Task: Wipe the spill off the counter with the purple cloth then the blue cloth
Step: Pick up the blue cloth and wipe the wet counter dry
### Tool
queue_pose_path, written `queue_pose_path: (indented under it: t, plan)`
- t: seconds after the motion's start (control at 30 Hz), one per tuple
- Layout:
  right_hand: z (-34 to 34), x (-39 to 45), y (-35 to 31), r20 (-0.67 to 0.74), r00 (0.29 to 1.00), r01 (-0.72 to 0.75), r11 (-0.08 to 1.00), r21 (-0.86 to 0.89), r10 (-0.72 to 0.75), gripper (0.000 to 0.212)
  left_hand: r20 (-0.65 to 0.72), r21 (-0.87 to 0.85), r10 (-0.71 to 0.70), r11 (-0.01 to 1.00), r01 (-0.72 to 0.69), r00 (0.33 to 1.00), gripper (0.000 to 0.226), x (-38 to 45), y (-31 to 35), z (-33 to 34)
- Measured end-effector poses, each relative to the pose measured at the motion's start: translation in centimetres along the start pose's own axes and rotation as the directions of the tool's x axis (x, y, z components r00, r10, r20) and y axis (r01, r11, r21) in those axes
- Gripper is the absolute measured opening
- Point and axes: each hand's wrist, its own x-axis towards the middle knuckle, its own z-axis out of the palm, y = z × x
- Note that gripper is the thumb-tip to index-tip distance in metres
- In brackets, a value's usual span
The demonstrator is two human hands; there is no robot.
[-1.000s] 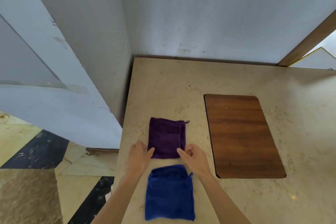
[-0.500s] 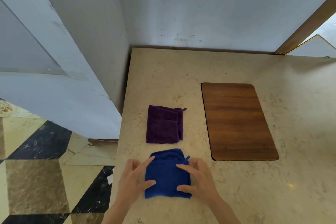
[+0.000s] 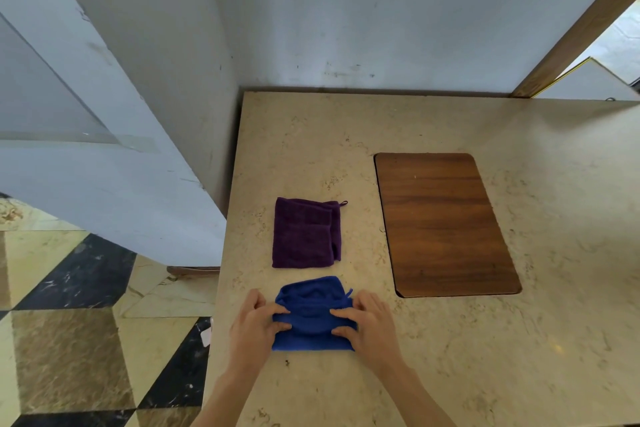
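A folded purple cloth (image 3: 304,234) lies flat on the beige stone counter (image 3: 450,340), untouched. Just in front of it lies a blue cloth (image 3: 311,302), bunched into ridges in its middle. My left hand (image 3: 254,329) pinches the blue cloth's left side. On the right side, my right hand (image 3: 370,328) pinches the same cloth. No spill shows on the counter.
A brown wooden board (image 3: 443,222) lies flat to the right of the cloths. The counter's left edge (image 3: 221,288) drops to a checkered floor (image 3: 69,340). Grey walls (image 3: 346,10) close off the back and left.
Both hands left the purple cloth's near edge and came back to the blue cloth. They now pinch its sides and push it together, so it has bunched up.
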Motion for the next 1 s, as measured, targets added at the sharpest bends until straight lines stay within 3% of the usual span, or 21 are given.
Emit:
queue_pose_path:
  t: [0.07,0.2,0.33,0.47,0.67,1.0]
  plan:
    - [-0.3,0.6,-0.6,-0.024,1.000,-0.002,1.000,0.003,0.002,0.024,0.033,-0.014,0.001,1.000,-0.001,0.999,0.013,0.5,0.4,-0.6]
    - [-2.6,1.0,-1.5,-0.049,0.998,-0.028,0.994,0.106,0.033,0.025,-0.001,-0.041,0.027,0.999,-0.027,1.000,0.026,0.9,2.4,-3.0]
    - [-7.1,0.1,-1.7,-0.129,0.986,-0.084,0.980,0.180,0.108,0.027,-0.045,-0.091,0.109,0.989,-0.113,0.993,0.023,1.2,7.1,-5.1]
    - [-14.0,-2.1,-1.1,-0.235,0.950,-0.129,0.942,0.310,0.207,0.027,-0.094,-0.121,0.244,0.959,-0.254,0.965,0.017,1.1,15.1,-5.9]
    - [-26.1,-7.2,1.9,-0.416,0.867,-0.086,0.905,0.416,0.274,0.038,-0.077,-0.216,0.425,0.876,-0.431,0.902,0.028,0.2,29.4,-5.2]
    - [-43.3,-17.0,13.2,-0.606,0.769,-0.010,0.951,0.309,0.205,0.030,-0.166,-0.234,0.618,0.732,-0.640,0.768,0.022,-5.4,49.7,2.1]
